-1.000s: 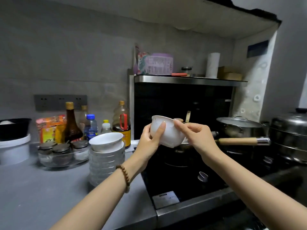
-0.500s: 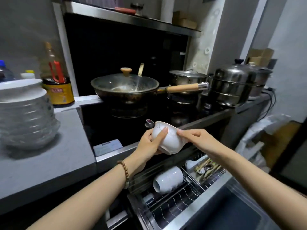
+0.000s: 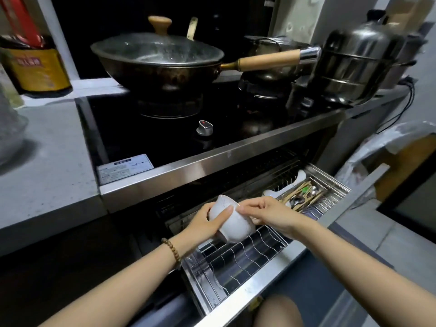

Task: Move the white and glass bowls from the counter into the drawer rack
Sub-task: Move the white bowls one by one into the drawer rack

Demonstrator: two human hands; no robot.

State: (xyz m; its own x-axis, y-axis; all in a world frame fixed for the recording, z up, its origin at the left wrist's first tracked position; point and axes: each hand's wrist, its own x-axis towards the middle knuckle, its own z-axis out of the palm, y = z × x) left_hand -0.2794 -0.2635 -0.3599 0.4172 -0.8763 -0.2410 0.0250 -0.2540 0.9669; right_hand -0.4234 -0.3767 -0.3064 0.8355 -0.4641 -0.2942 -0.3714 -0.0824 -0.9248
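A small white bowl [image 3: 232,223] lies tilted on its side just above the wire drawer rack [image 3: 238,260], held from both sides. My left hand [image 3: 207,224] wraps its left wall with the thumb across the front. My right hand [image 3: 266,214] pinches its upper right rim. The pulled-out drawer sits under the stove. The stack of bowls on the grey counter [image 3: 47,166] shows only as a blurred edge [image 3: 9,128] at far left. White bowls seen earlier in the rack are hidden behind my hands.
A lidded wok [image 3: 158,60] with a wooden handle sits on the black stove, a steel steamer pot [image 3: 358,64] to its right. A cutlery tray [image 3: 304,197] with spoons and chopsticks fills the drawer's right end. The steel stove front edge [image 3: 212,166] overhangs the drawer.
Both hands carried the white bowl from chest height over the stove down to the drawer rack. The view tilted downward, so the counter stack slid almost out of frame.
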